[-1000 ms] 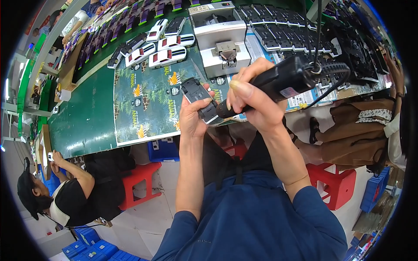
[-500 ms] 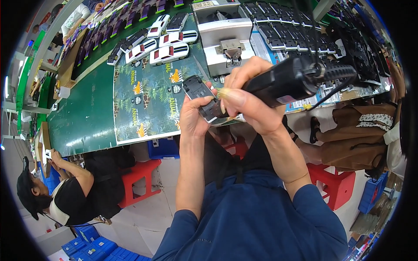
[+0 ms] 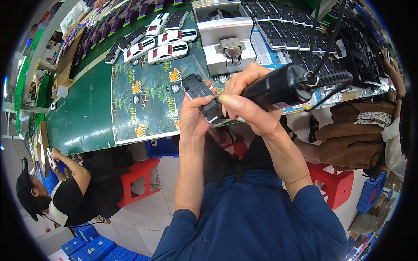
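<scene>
My left hand [image 3: 194,116] is closed around a toy car [image 3: 198,90], whose black underside faces up. In my right hand [image 3: 252,106] is a black corded electric screwdriver [image 3: 278,89], gripped near its front end. Its tip points at the end of the toy car nearest me, but my fingers hide the bit, so I cannot tell whether it touches. Beyond my left hand, several white toy cars [image 3: 168,53] with dark stripes stand grouped on a printed sheet [image 3: 152,100]. A few dark-bottomed cars lie among them.
A metal fixture [image 3: 224,39] stands at the far middle of the green table [image 3: 82,117]. Rows of upturned cars [image 3: 283,37] lie to its right, purple parts [image 3: 115,26] far left. The screwdriver's cord [image 3: 333,39] hangs from above. Co-workers sit on both sides, near red stools [image 3: 138,182].
The screwdriver's rear end has dipped slightly toward me, while the toy car stays nearly in place. At left, the co-worker's hand has turned a white toy car.
</scene>
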`<state>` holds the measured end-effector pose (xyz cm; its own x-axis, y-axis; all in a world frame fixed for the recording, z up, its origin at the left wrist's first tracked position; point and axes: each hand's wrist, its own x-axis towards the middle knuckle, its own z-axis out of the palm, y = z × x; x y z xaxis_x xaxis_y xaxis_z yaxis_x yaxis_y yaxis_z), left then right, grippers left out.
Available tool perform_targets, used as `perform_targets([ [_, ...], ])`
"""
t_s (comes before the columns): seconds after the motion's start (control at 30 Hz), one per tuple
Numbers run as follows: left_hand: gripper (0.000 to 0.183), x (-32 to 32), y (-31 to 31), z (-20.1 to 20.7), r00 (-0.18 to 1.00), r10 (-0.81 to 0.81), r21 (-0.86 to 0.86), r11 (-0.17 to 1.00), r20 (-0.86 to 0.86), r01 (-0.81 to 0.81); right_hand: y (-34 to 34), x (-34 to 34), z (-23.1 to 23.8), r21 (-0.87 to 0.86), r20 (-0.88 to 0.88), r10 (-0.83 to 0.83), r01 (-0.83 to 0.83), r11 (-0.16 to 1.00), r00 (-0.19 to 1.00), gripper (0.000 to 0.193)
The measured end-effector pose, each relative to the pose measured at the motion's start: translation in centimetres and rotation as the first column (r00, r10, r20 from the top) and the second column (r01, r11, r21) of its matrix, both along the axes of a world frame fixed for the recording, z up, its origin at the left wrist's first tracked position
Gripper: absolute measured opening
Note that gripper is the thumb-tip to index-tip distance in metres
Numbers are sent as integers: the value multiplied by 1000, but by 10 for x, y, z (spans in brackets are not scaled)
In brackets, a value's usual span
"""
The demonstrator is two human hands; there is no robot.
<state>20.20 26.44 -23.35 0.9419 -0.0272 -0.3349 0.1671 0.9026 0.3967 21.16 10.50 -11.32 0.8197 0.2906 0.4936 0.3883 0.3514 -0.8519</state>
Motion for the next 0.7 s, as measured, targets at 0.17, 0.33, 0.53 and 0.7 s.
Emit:
perform_targets([
  [0.17,54,1,2,-10,999,-35,-61,998,-32,33,4,4,-11,-21,62,58,-57,998,996,21],
  [0.33,52,1,4,-5,998,-53,-96,994,-17,51,10,4,-12,36,57,52,-54,998,997,22],
  [0.53,49,-1,7,-11,999,-42,-61,997,-18,41,8,-4,-11,42,33,42,-44,998,999,20],
  [0.7,45,1,2,-1,999,-40,-53,998,-29,38,3,-5,-13,-12,93,15,-14,1000,996,20],
])
